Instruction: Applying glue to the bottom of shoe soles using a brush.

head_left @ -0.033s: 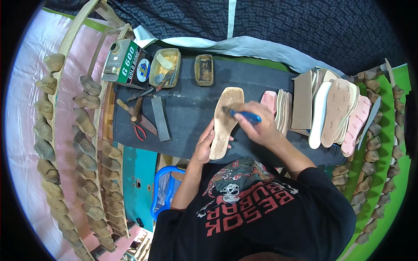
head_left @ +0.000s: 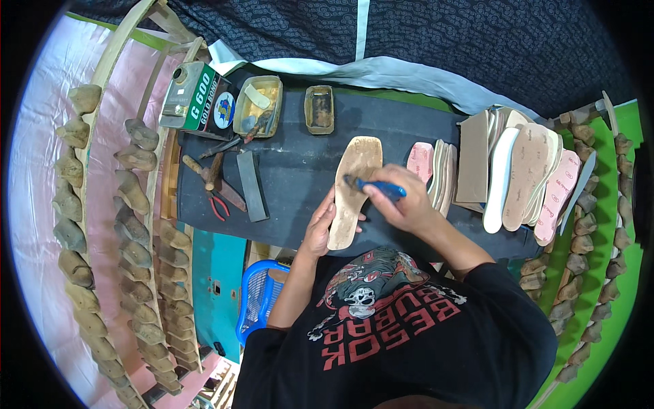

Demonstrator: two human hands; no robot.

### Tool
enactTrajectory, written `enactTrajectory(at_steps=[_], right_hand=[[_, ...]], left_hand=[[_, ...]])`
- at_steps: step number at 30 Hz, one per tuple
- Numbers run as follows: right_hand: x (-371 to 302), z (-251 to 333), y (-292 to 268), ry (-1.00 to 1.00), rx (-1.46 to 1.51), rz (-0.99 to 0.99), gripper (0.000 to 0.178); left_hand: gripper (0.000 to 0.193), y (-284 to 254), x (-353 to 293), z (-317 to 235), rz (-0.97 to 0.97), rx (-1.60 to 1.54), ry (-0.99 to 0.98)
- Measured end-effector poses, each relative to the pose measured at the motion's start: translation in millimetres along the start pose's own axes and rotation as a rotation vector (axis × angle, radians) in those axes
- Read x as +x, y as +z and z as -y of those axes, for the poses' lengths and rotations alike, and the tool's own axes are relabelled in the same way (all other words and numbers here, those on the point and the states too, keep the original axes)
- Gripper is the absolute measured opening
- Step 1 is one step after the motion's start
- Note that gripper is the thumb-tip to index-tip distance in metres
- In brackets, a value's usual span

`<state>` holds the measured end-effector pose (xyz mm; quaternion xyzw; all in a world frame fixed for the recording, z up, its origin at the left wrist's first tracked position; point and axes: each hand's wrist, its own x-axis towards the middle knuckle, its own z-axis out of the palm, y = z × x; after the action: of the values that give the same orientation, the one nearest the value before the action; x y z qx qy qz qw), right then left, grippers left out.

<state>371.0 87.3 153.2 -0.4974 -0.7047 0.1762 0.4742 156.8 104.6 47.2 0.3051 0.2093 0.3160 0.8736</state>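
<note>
A tan shoe insole (head_left: 351, 202) is held up over the near side of the dark table, its wide end pointing away from me. My left hand (head_left: 321, 228) grips it by the left edge near the narrow end, with fingertips showing on the far side. My right hand (head_left: 410, 203) is closed round a blue-handled brush (head_left: 387, 189). Its dark tip touches the insole's upper face, around the middle. Darker, damp-looking patches mark that face. To the right of my right hand stands a small row of insoles (head_left: 441, 170), one with a pink face.
At the back left are a metal can (head_left: 182, 99), a tray with a scraper-like piece (head_left: 240, 121) and a smaller tray (head_left: 319, 109). Pincers (head_left: 219, 206), a hammer (head_left: 213, 172) and a grey block (head_left: 253, 186) lie left. More insoles (head_left: 528, 177) stand right. Shoe-last racks (head_left: 136, 194) flank the table.
My right hand and the brush have shifted slightly toward me, the brush tip sliding a little down the insole. My left hand and the insole look unmoved.
</note>
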Motion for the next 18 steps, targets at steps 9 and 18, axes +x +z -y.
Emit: enactTrajectory(at_steps=[9, 18], right_hand=[[8, -14, -14, 0.194, -0.076, -0.2, 0.011], [-8, -2, 0, -0.015, -0.005, -0.024, 0.018]], left_hand=[[0.074, 4, 0, 0, -0.022, -0.001, 0.015], [0.07, 4, 2, 2, -0.06, -0.03, 0.023]])
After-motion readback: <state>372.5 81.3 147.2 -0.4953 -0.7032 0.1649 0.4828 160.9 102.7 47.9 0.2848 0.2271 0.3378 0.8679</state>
